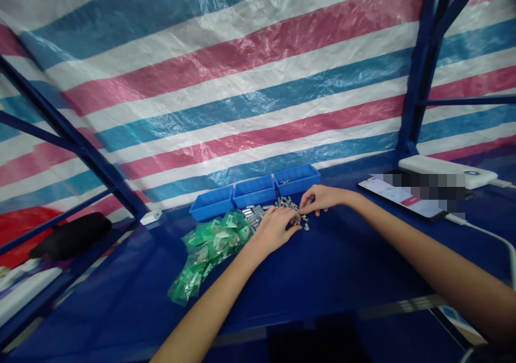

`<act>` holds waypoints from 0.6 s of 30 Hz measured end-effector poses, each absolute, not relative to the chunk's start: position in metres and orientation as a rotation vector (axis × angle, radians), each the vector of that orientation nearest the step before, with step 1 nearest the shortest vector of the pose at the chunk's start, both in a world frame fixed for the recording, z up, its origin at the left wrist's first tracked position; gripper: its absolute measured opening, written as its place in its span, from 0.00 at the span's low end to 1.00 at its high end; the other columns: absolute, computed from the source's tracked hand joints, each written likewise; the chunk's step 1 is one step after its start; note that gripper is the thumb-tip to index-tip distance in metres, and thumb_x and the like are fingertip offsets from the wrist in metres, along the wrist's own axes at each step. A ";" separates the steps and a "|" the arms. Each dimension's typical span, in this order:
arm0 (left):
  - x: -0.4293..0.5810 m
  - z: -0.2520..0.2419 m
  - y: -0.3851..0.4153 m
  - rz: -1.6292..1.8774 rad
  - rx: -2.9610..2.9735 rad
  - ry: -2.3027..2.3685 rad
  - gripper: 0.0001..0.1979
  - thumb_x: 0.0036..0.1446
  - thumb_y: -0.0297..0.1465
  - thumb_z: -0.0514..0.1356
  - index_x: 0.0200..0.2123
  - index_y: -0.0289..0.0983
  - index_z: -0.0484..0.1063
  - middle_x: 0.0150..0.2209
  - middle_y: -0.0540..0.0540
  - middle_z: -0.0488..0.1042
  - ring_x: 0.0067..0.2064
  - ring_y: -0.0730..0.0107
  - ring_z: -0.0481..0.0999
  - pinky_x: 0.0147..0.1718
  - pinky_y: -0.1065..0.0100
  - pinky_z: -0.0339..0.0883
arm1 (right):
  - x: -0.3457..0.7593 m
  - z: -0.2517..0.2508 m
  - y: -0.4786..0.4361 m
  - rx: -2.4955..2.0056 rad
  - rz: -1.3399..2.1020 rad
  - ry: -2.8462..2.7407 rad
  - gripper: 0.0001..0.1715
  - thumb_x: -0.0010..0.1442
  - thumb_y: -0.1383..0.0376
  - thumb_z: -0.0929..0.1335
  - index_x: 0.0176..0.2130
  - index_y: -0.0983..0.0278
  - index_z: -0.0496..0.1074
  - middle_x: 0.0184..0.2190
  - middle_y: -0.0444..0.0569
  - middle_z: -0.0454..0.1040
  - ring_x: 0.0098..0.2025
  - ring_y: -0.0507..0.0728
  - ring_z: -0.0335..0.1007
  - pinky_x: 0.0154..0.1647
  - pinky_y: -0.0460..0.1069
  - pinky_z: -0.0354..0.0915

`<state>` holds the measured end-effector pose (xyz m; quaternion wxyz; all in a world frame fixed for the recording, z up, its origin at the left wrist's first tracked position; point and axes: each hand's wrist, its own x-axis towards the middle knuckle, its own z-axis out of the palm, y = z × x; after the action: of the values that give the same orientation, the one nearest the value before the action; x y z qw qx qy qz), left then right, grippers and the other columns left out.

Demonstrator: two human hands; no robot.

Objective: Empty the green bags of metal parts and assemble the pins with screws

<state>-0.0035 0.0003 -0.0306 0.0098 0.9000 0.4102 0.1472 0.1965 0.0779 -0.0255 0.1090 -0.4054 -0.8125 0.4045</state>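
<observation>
Small metal screws (285, 202) lie in a loose pile on the blue table, with a few strays such as the screw (307, 226) nearer to me. My left hand (278, 224) rests over the pile's near side, its fingers curled down among the screws. From the right, my right hand (316, 199) reaches to the pile's edge with thumb and fingers pinched together. What either hand holds is too small to make out. Silver metal cylinders (253, 215) lie left of the screws, partly behind my left hand. Beside them is a heap of green plastic bags (217, 242) with parts inside.
Three blue bins (253, 192) stand in a row behind the pile; the right one holds a few small metal pieces. A tablet (407, 194), a white power bank (447, 171) and a cable (484, 229) lie at right. A white adapter (151, 218) sits at left, near the blue frame (97, 164).
</observation>
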 end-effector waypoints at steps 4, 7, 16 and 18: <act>-0.005 -0.032 0.002 0.469 2.846 1.271 0.06 0.57 0.35 0.56 0.35 0.40 0.69 0.35 0.52 0.73 0.41 0.69 0.70 0.41 0.67 0.52 | 0.201 -0.018 0.074 -1.199 1.332 -2.488 0.33 0.36 0.49 0.73 0.43 0.58 0.74 0.42 0.48 0.74 0.33 0.52 0.70 0.23 0.42 0.62; -0.006 -0.034 0.003 0.486 2.859 1.292 0.05 0.57 0.34 0.56 0.35 0.40 0.69 0.35 0.51 0.73 0.41 0.69 0.70 0.40 0.67 0.52 | 0.197 -0.020 0.070 -1.154 1.338 -2.527 0.35 0.32 0.50 0.75 0.42 0.59 0.74 0.40 0.48 0.73 0.29 0.50 0.67 0.22 0.42 0.62; -0.007 -0.038 0.005 0.505 2.871 1.335 0.06 0.57 0.34 0.55 0.34 0.39 0.68 0.34 0.50 0.73 0.39 0.68 0.70 0.37 0.66 0.52 | 0.185 -0.029 0.065 -1.023 1.167 -2.495 0.24 0.38 0.52 0.73 0.34 0.63 0.75 0.33 0.47 0.72 0.27 0.49 0.64 0.17 0.40 0.57; -0.007 -0.038 0.005 0.519 2.855 1.346 0.05 0.57 0.34 0.56 0.35 0.39 0.68 0.34 0.50 0.73 0.39 0.68 0.70 0.37 0.66 0.52 | 0.184 -0.029 0.064 -1.014 1.148 -2.481 0.22 0.39 0.53 0.73 0.34 0.63 0.76 0.31 0.47 0.72 0.26 0.49 0.63 0.17 0.41 0.58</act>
<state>-0.0067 0.0049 -0.0376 -0.0287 0.8921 0.4207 0.1623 0.1844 0.0639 -0.0287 0.1125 -0.3455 -0.8455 0.3913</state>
